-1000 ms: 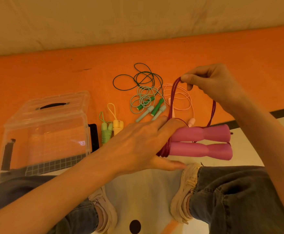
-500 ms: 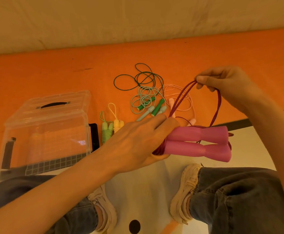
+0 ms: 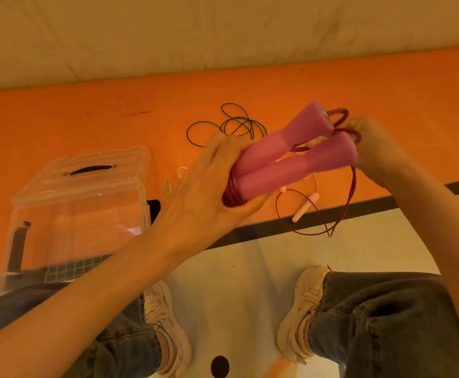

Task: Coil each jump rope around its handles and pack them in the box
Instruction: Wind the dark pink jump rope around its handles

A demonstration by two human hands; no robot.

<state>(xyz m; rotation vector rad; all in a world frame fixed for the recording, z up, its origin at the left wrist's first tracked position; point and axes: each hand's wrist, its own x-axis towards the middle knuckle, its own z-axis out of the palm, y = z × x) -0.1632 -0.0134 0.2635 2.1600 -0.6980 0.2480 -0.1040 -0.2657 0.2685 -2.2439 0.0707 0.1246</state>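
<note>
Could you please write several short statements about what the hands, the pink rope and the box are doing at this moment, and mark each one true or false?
1. The left hand grips the two pink handles side by side. True.
2. The maroon cord is fully coiled, with no slack. False: a loose loop hangs below the handles.
3. The right hand pinches the cord near the handles' far ends. True.
4. The clear plastic box already holds the pink rope. False: the rope is held up in the hands, to the right of the box.
5. A dark green cord lies loose on the orange mat. True.
</note>
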